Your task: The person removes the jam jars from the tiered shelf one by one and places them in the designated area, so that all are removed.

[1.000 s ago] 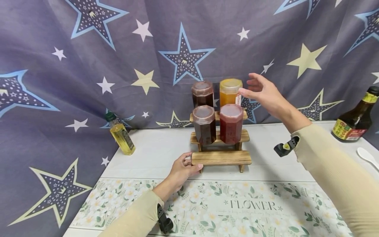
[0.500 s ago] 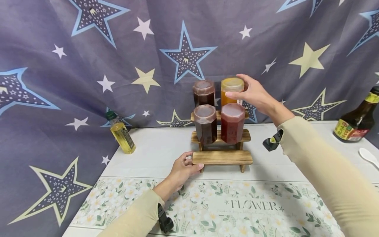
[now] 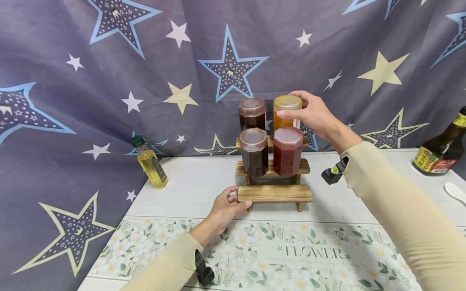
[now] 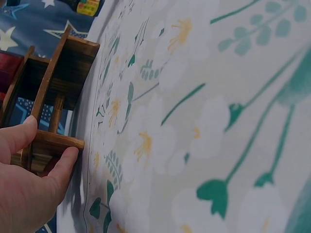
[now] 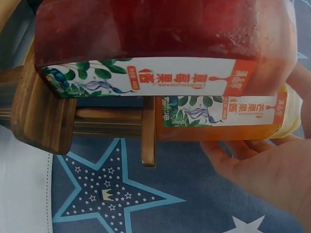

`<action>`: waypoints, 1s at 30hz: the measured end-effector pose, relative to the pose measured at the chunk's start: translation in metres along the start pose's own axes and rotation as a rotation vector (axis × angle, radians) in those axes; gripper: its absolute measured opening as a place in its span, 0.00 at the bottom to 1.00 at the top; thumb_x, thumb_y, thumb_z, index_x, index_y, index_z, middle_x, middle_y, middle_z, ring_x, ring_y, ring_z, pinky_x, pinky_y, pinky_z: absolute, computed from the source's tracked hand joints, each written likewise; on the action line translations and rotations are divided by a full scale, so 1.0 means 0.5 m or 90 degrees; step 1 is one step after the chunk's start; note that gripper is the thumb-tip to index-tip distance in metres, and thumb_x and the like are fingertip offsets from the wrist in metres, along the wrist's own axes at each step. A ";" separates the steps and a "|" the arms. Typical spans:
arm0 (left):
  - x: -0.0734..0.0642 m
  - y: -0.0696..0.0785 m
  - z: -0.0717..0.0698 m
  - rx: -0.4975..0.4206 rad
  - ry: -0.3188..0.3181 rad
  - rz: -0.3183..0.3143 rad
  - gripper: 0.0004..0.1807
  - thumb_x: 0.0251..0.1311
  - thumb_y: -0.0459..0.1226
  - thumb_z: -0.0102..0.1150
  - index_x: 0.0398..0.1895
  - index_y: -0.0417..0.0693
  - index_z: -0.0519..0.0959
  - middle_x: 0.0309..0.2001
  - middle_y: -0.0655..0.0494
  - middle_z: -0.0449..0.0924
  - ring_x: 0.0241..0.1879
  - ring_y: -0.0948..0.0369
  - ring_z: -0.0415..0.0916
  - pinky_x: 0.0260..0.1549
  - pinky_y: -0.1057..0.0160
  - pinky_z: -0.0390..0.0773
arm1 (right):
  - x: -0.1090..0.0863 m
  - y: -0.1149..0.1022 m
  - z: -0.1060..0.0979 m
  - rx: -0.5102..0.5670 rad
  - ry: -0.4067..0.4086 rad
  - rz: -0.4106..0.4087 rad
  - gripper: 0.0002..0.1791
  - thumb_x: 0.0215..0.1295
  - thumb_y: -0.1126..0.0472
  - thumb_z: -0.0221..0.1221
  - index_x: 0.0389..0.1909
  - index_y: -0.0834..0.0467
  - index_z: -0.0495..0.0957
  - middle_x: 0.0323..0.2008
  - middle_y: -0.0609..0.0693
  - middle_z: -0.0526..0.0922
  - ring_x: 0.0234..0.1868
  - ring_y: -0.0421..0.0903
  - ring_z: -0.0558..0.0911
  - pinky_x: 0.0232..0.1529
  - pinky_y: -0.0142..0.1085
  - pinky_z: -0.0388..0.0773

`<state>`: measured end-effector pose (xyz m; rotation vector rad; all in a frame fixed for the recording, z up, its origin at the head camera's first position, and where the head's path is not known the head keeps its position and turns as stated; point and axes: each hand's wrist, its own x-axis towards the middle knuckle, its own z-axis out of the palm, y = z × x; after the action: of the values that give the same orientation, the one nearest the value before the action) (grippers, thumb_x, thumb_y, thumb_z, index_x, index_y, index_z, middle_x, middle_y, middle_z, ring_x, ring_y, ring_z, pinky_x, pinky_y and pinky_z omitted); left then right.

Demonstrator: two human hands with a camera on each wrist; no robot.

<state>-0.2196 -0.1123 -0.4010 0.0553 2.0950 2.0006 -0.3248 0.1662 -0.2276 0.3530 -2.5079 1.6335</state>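
A three-tier wooden stand (image 3: 274, 193) bears several octagonal jars. My right hand (image 3: 316, 115) holds the orange-yellow jar (image 3: 287, 102) at the back right by its lid end, thumb in front and fingers behind. In the right wrist view this mango-coloured jar (image 5: 214, 132) stands on the top tier, fingers (image 5: 228, 165) along its side. A red jar (image 3: 287, 153) sits before it on the middle tier. Dark jars stand at left, one in front (image 3: 254, 155) and one behind (image 3: 252, 112). My left hand (image 3: 226, 207) grips the lowest tier's left end, thumb at its front edge.
An oil bottle (image 3: 152, 165) with a green cap stands at left. At right are a dark sauce bottle (image 3: 435, 151) and a white spoon (image 3: 454, 192). A star-patterned curtain (image 3: 182, 133) hangs close behind the stand; a floral mat (image 3: 251, 254) lies in front.
My right hand has moved left onto the orange-yellow jar and closed around its lid end. My left hand stays on the stand. The jars keep their places on the tiers.
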 end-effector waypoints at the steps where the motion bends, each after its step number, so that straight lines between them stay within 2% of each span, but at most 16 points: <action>1: 0.000 0.000 0.000 -0.001 0.000 0.000 0.38 0.56 0.31 0.67 0.69 0.41 0.60 0.51 0.41 0.77 0.43 0.57 0.80 0.50 0.56 0.82 | 0.000 0.000 0.000 0.002 0.001 0.002 0.41 0.52 0.44 0.71 0.65 0.53 0.65 0.53 0.54 0.74 0.51 0.47 0.74 0.54 0.41 0.74; 12: 0.000 -0.002 0.000 -0.003 0.001 0.008 0.37 0.56 0.31 0.67 0.69 0.40 0.61 0.51 0.40 0.78 0.43 0.57 0.81 0.49 0.56 0.82 | 0.006 -0.007 0.000 0.061 0.008 0.045 0.37 0.44 0.48 0.76 0.57 0.50 0.74 0.44 0.48 0.79 0.47 0.47 0.74 0.49 0.38 0.72; 18: -0.001 0.002 0.001 -0.004 0.002 0.004 0.37 0.57 0.30 0.67 0.69 0.40 0.60 0.51 0.39 0.77 0.42 0.58 0.80 0.50 0.55 0.82 | 0.000 -0.008 -0.002 0.081 0.049 0.030 0.33 0.43 0.49 0.77 0.52 0.50 0.77 0.40 0.46 0.80 0.43 0.45 0.75 0.43 0.36 0.73; 24: -0.002 0.005 0.003 -0.011 0.003 -0.001 0.38 0.57 0.30 0.67 0.69 0.40 0.60 0.51 0.39 0.77 0.41 0.59 0.80 0.51 0.54 0.81 | -0.008 -0.017 -0.029 0.131 0.089 0.004 0.29 0.43 0.52 0.77 0.48 0.52 0.79 0.36 0.45 0.81 0.36 0.43 0.77 0.31 0.31 0.77; 30: -0.002 0.003 0.003 -0.010 0.004 -0.004 0.38 0.56 0.30 0.67 0.69 0.40 0.60 0.51 0.40 0.77 0.41 0.59 0.80 0.51 0.55 0.82 | -0.021 -0.023 -0.070 0.133 0.104 0.040 0.31 0.42 0.50 0.77 0.49 0.51 0.78 0.38 0.45 0.80 0.38 0.44 0.78 0.35 0.31 0.80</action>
<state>-0.2188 -0.1110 -0.3993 0.0394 2.0809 2.0165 -0.3122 0.1951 -0.2056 0.1541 -2.2588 1.8713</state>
